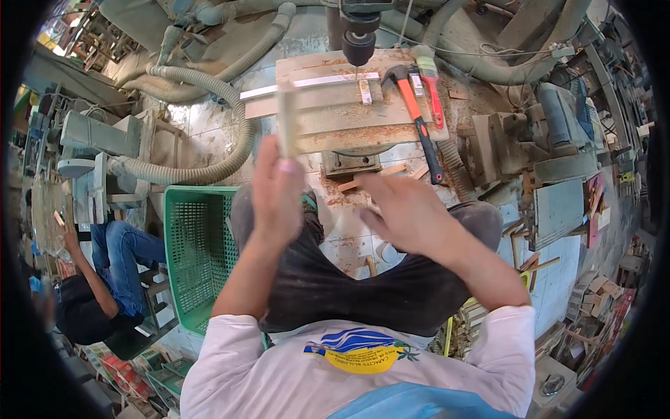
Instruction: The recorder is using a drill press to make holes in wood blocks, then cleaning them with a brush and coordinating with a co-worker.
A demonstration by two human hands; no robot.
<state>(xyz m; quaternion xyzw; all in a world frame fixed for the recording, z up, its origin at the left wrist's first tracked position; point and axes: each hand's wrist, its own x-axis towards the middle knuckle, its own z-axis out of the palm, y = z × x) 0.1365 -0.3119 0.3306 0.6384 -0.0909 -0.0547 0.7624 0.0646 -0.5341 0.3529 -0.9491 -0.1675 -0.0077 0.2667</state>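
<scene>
My left hand (276, 190) is closed on a narrow wooden piece (287, 117), held upright and blurred by motion. My right hand (394, 216) is open and slightly blurred, in front of the drill press board (321, 129), with nothing in its fingers. On that board lie a pale straight strip (265, 91), a small wood block (364, 93) under the drill chuck (358, 47), a claw hammer (417, 119) with orange-black handle and a red-handled brush (436, 98). Wood shavings are scattered around them.
A green plastic basket (178, 251) stands left of my legs. Beyond it a co-worker (118, 279) sits with a hand on a small piece. Hoses (188, 167) curve around machinery (530, 140) on both sides. Wood offcuts lie on the floor and at the right.
</scene>
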